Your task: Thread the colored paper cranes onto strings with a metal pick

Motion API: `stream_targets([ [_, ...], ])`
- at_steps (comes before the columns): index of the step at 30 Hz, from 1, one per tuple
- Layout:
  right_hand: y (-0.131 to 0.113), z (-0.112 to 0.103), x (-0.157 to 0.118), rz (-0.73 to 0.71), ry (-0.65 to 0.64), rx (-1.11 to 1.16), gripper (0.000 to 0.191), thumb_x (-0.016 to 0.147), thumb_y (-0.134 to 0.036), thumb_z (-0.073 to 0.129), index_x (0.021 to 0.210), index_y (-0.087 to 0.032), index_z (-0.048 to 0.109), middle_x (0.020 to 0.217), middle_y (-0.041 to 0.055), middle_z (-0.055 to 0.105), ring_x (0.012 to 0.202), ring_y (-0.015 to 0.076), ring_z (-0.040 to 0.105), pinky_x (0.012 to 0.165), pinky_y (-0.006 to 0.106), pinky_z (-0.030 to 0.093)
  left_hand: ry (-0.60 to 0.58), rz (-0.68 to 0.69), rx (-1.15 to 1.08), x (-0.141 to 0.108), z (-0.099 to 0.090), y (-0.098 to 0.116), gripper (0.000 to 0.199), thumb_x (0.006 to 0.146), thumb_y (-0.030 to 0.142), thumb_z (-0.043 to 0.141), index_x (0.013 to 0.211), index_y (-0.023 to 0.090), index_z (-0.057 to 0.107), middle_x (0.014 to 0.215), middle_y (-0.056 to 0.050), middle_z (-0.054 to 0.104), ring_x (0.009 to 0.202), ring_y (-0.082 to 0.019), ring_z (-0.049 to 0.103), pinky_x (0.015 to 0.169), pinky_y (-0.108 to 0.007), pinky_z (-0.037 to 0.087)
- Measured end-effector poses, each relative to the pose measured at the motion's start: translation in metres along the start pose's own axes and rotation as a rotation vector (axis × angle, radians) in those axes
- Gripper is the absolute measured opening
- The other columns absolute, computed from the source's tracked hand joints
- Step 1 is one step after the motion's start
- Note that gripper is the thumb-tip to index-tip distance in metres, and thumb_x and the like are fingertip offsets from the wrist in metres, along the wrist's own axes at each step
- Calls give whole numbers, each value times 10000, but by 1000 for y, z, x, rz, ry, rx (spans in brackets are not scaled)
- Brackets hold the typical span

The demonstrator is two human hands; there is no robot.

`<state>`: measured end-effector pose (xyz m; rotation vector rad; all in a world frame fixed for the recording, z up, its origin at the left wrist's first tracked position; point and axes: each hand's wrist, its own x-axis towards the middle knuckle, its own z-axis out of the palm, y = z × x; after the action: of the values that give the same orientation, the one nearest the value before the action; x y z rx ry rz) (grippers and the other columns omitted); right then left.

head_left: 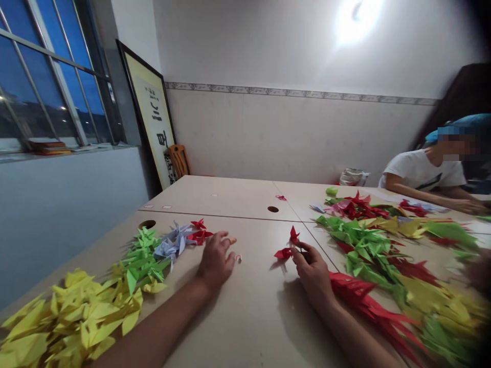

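My right hand [313, 273] is closed in a pinch over the table, with red folded paper cranes at its fingertips. One red paper crane [283, 253] sticks out left of the fingers; another red crane [294, 234] rises above them. My left hand [217, 259] has its fingers bent but apart and holds nothing. It hovers beside a few red cranes [198, 236] on the table. Left of those lie pale lilac cranes [174, 244], green cranes [143, 259] and a large heap of yellow cranes [84, 312]. A tiny white-and-red scrap [239, 259] lies near my left thumb.
Red folded papers [362, 294] lie beside my right forearm, with mixed green [362, 237] and yellow papers farther right. The table [245, 332] has cable holes [273, 209]. Across at the right sits a person in a white shirt [425, 171]; a blurred hand [481, 271] shows at the right edge.
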<state>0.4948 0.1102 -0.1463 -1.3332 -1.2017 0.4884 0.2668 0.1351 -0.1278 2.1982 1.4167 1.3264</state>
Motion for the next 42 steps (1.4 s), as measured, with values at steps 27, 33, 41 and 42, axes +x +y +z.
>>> stream_targets([
  [27, -19, 7, -19, -98, -317, -187, 319, 764, -374, 504, 970, -166, 629, 880, 70, 667, 789, 211, 600, 710, 298, 453, -92, -167, -367, -3, 3, 5, 238, 759, 315, 482, 859, 154, 627, 849, -56, 637, 805, -162, 570, 716, -255, 427],
  [33, -27, 14, -29, -90, -405, -124, 317, 792, -375, 476, 960, -163, 642, 769, 35, 670, 697, 176, 599, 618, 242, 459, -113, -291, -706, -11, 16, 12, 202, 682, 241, 593, 863, 160, 556, 739, -20, 624, 697, -127, 568, 658, -230, 424],
  [41, -30, 16, -34, -120, -466, -125, 298, 796, -355, 471, 940, -176, 661, 708, 24, 656, 644, 167, 578, 583, 237, 451, -231, -219, -696, -13, 21, 10, 162, 712, 188, 547, 866, 147, 579, 867, -67, 630, 818, -152, 579, 779, -280, 429],
  [42, -30, 16, -34, -119, -473, -129, 297, 797, -354, 470, 942, -178, 660, 717, 26, 659, 649, 169, 580, 588, 240, 451, -246, -216, -706, -13, 21, 11, 152, 712, 186, 547, 854, 146, 581, 859, -66, 631, 817, -153, 579, 780, -282, 431],
])
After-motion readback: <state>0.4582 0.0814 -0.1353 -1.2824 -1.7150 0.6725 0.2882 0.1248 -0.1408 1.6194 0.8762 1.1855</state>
